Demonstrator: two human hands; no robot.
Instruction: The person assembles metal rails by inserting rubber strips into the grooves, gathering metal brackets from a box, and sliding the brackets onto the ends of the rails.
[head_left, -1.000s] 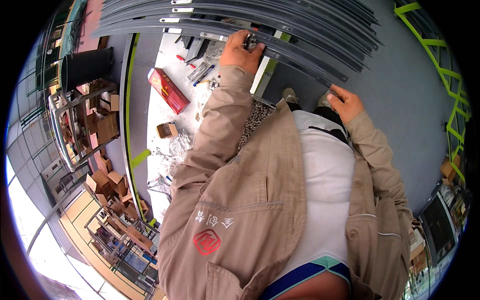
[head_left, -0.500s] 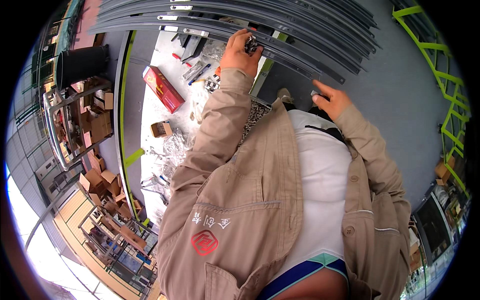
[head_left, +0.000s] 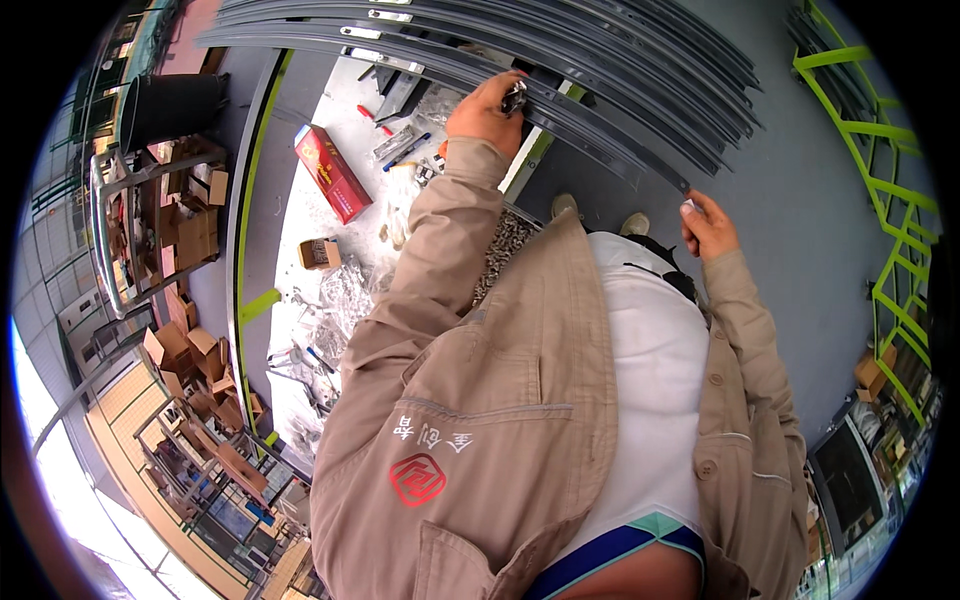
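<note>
My left hand (head_left: 484,118) is closed around several small shiny metal parts (head_left: 514,97), whose exact kind I cannot make out. It rests at the nearest of the long dark grey metal profiles (head_left: 590,118). At that profile's right end, my right hand (head_left: 712,228) pinches a small light metal piece (head_left: 688,206) between thumb and fingers. The piece is at or just beside the profile's tip; whether it touches is too small to tell. Other profiles lie side by side beyond, some with bright metal pieces (head_left: 361,32) at their left ends.
On the white tabletop (head_left: 300,225) left of my arm lie a red box (head_left: 332,174), a small open carton (head_left: 320,253), a blue pen (head_left: 407,151) and clear plastic bags (head_left: 343,300). Small metal parts (head_left: 507,243) fill a space beside my sleeve. Yellow-green racks (head_left: 880,130) stand at right.
My right hand has moved right to the end of the nearest profile, its stretched index finger now bent. My left hand stays on the profile with the metal parts; the view has shifted slightly.
</note>
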